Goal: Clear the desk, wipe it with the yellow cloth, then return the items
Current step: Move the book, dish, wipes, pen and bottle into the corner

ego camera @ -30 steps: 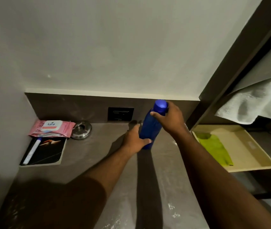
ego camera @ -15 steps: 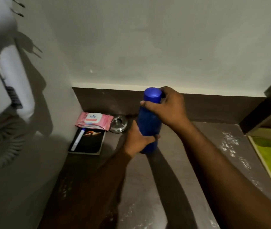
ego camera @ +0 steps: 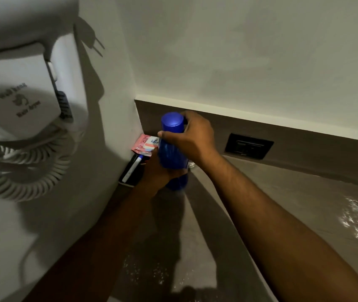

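Head view: grey desk (ego camera: 282, 205), white wall (ego camera: 239, 51)

Both hands are holding a blue bottle (ego camera: 172, 147) upright over the grey worktop (ego camera: 293, 205). The right hand (ego camera: 192, 138) is wrapping its fingers (ego camera: 169, 134) around the upper part, just below the cap, while the left hand (ego camera: 160, 168) is gripping the lower body. Behind the bottle, in the corner, a pink wipes packet (ego camera: 144, 146) is lying beside a dark booklet (ego camera: 131, 174) with a white pen (ego camera: 132, 170) resting on it. A black wall socket (ego camera: 248, 146) is sitting in the backsplash, and a white wall hair dryer (ego camera: 19, 99) with a coiled cord (ego camera: 21, 168) is hanging on the left wall.
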